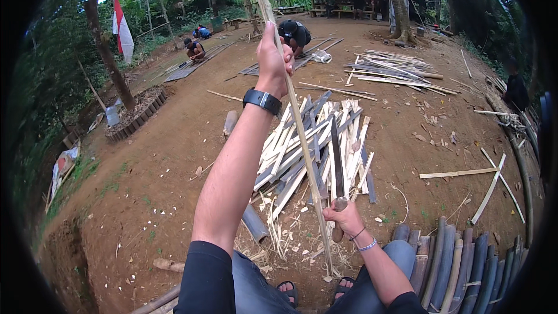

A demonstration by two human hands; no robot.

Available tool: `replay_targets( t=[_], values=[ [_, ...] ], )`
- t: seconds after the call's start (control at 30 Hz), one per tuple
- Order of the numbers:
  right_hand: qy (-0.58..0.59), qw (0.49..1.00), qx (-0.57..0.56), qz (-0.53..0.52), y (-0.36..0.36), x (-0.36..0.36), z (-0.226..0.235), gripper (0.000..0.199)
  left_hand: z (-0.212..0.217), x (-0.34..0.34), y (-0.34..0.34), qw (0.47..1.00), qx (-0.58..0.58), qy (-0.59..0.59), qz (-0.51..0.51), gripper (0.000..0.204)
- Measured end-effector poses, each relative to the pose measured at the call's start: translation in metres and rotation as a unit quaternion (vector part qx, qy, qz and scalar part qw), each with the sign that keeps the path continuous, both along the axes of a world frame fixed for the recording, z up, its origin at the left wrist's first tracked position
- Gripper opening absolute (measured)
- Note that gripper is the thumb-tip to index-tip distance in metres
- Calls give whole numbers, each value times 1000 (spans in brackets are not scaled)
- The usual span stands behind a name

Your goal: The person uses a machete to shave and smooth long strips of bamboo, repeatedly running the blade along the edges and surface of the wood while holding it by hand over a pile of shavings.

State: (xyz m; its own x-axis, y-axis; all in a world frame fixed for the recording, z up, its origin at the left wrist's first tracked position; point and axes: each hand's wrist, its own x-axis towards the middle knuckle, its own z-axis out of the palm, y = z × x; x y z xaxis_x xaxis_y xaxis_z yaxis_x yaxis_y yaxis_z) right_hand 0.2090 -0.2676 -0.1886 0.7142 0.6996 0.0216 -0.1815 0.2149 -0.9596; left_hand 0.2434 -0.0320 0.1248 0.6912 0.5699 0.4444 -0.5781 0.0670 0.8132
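My left hand (pixel 273 61), raised in front of me, is closed around the upper part of a long pale bamboo strip (pixel 303 139). The strip slants down to the ground near my sandals, its top end slightly frayed. In my right hand (pixel 347 221), low above my right knee, is the handle of a machete (pixel 337 160). Its dark blade points up and away, beside the strip with a gap between them. Behind both lies a heap of split bamboo slats (pixel 285 157), pale on one face and dark grey on the other.
Bamboo poles (pixel 459 267) stand in a row at my lower right. Another slat pile (pixel 401 70) lies farther right, and loose crossed strips (pixel 494 183) rest nearer. Two people (pixel 295 34) (pixel 195 51) crouch over bamboo panels ahead. Shavings litter the dirt around my feet.
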Motion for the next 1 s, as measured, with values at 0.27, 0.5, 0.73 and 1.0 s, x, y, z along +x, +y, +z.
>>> replay_targets(
  t=[0.27, 0.5, 0.73, 1.0],
  values=[
    [100, 995, -9, 3, -9, -8, 17, 32, -4, 27, 25, 979, -72, -62, -183, 52],
    [150, 989, -13, -9, -14, 5, 15, 28, -48, 45, -4, 982, 49, 46, -179, 66],
    [199, 979, 4, -37, -25, 6, 8, 23, -184, -29, -62, 923, 242, 295, -40, 70],
    [334, 941, -42, -36, -32, 1, -16, 22, -272, -221, -179, 798, 244, 514, -200, 89]
  ],
)
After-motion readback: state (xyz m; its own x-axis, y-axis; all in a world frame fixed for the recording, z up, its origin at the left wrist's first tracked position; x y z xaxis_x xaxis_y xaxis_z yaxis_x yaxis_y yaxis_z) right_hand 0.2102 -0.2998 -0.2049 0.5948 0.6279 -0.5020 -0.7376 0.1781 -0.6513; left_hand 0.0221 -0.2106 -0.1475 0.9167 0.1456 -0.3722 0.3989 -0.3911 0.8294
